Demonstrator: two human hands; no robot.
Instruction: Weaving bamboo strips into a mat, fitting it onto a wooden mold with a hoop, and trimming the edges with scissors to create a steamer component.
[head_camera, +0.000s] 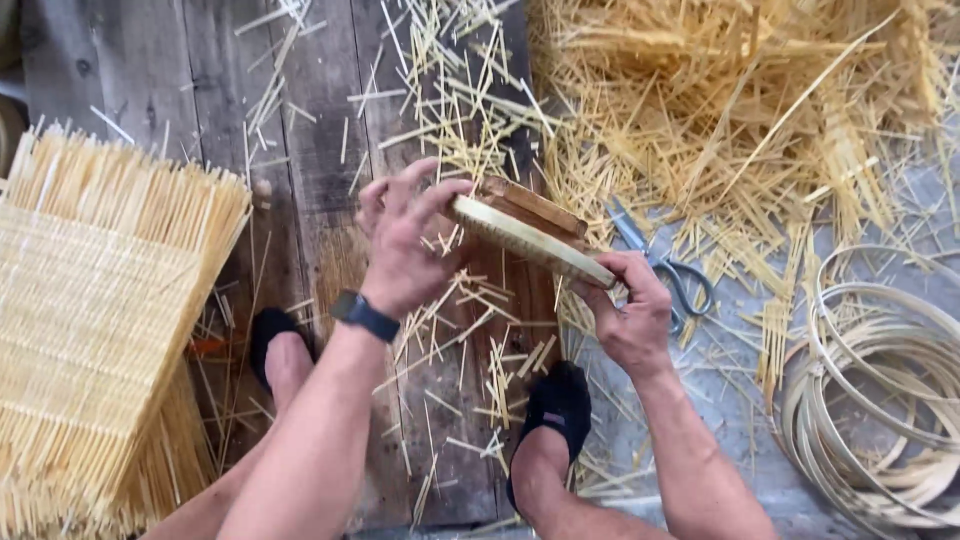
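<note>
Head view: both hands (400, 245) grip hoop (530, 240) (underside hidden).

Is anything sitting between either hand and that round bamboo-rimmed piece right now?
Nothing visible does. The left hand grips the upper end of the round woven piece and the right hand holds its lower end, both touching it directly. The scissors lie on the floor behind the right hand.

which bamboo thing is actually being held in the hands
The round framed piece, gripped by left hand and right hand; the woven mats and coiled hoops lie untouched.
</note>
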